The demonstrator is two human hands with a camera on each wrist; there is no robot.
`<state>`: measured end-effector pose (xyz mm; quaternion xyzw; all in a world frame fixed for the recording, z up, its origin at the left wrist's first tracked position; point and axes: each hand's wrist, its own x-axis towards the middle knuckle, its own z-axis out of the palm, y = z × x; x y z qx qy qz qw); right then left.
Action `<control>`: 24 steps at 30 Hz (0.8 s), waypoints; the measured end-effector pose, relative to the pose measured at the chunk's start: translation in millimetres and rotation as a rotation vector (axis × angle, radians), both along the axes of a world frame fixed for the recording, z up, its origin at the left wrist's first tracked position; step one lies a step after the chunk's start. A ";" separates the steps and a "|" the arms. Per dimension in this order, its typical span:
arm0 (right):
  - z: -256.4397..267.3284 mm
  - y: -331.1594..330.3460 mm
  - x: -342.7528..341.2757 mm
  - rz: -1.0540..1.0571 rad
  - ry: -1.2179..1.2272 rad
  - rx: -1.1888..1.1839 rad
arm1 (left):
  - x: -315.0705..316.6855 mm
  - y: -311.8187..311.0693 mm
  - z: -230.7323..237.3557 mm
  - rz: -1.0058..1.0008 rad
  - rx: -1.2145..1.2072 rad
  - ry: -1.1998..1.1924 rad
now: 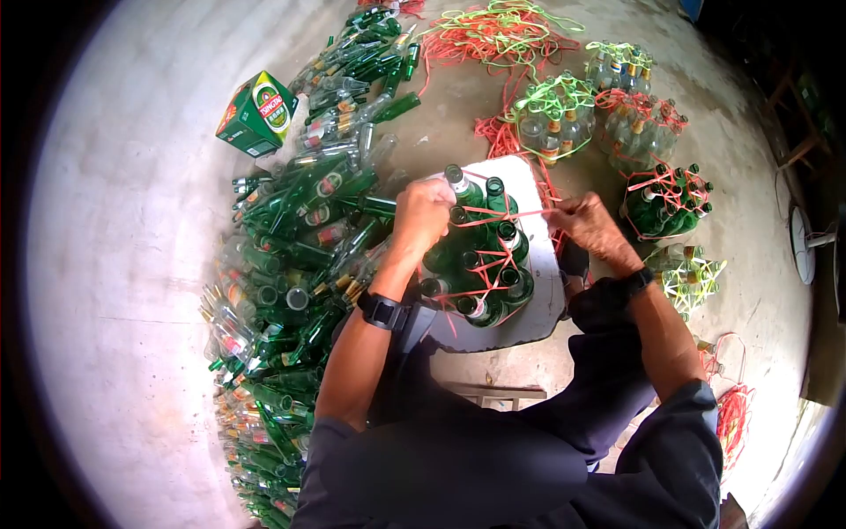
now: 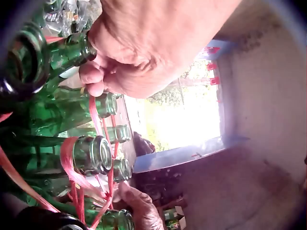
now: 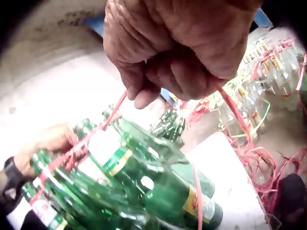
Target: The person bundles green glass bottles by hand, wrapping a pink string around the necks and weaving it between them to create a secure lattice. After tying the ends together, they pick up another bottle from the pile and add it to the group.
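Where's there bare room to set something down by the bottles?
The white board has a narrow bare strip right of the standing green bottles. Bare floor shows between the loose bottle pile and the string heap. It is crowded among the bottle necks, where red strap stretches to the right hand, and throughout the pile.

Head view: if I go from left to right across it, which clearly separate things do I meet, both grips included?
Green Tsingtao carton → left grip → central green bottles → right grip → tied green bottles → white round object.
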<state>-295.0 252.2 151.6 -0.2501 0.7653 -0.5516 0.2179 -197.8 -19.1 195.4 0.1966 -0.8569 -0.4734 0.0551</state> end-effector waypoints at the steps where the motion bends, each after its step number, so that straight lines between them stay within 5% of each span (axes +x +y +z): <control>1: 14.1 5.3 0.3 0.000 0.000 0.002 | 0.0 0.2 -0.9 0.000 -0.036 -0.026; 8: 34.0 10.6 6.6 -0.027 -0.480 -0.334 | 4.7 -9.2 -29.3 -0.081 -0.253 0.156; 10: 42.1 8.3 9.8 -0.039 -0.499 -0.560 | 10.1 -3.6 -27.1 -0.141 -0.605 0.339; 13: 47.5 5.8 14.6 -0.048 -0.461 -0.523 | 18.3 6.5 -13.0 -0.090 -0.509 0.152; 15: 53.5 4.9 18.5 -0.060 -0.424 -0.479 | 27.5 13.9 -8.2 -0.086 -0.502 0.338; 17: 54.7 6.3 19.4 0.049 -0.410 -0.427 | 44.9 47.6 30.3 -0.086 -0.788 0.429; 24: 56.0 12.9 26.3 0.149 -0.212 -0.278 | 50.5 137.5 18.7 -0.336 -0.347 0.512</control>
